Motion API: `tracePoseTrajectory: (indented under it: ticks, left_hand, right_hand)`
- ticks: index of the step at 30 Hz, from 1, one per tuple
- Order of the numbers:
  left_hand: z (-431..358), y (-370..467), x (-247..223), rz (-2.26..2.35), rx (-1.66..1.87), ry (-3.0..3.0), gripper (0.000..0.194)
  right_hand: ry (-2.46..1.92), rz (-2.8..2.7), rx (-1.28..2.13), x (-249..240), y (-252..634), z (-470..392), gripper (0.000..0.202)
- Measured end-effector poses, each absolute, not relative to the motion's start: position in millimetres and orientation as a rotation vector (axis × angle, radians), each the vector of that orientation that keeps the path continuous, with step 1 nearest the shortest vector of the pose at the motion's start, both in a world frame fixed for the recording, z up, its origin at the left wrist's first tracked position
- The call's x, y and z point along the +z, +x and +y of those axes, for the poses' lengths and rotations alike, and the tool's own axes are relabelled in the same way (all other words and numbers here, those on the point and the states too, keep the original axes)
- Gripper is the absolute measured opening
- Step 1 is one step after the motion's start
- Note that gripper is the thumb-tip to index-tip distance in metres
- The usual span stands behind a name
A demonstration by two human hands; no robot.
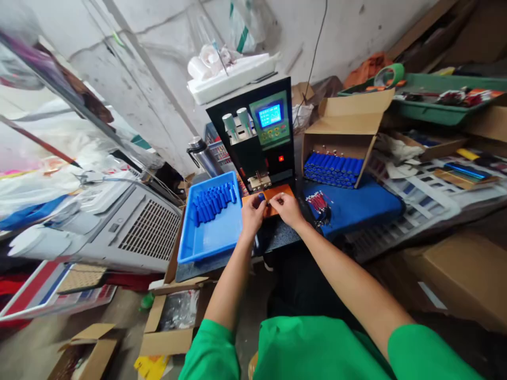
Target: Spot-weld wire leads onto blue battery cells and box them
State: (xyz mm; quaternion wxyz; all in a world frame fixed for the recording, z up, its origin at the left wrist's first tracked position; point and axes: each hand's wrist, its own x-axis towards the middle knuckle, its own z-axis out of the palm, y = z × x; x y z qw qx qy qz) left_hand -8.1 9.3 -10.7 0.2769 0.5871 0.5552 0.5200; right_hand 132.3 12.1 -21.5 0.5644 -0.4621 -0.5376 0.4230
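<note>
My left hand [253,215] is closed round a blue battery cell [261,197], whose end shows above the fingers. Close beside it, my right hand [288,209] is pinched; whatever its fingertips hold is too small to make out. Both hands rest over an orange board [282,190] at the foot of a black spot welder [253,150] with a lit blue screen [270,114]. The welder's electrode pins [258,178] stand just above and behind the hands. Left of them, a blue tray [209,244] carries rows of blue cells [213,205].
Right of the welder, an open cardboard box [340,124] holds stacked blue cells with wires. A bunch of red and white wires [317,202] lies on a blue cloth [364,203]. A steel flask [204,155] stands behind the tray; a green bin [435,113] sits far right.
</note>
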Motion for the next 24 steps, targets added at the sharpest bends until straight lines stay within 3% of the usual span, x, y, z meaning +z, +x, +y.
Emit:
tracePoseTrajectory:
  ticks: [11,24]
  left_hand:
    - [11,7,-21,1.514,1.430,1.621,0.020]
    - [16,8,-29,1.646,1.423,1.611,0.026]
  right_hand:
    - [-1.025,-1.017,1.201,-13,137,31,0.027]
    - [-1.006,-1.148,1.128,-14,131,53,0.021]
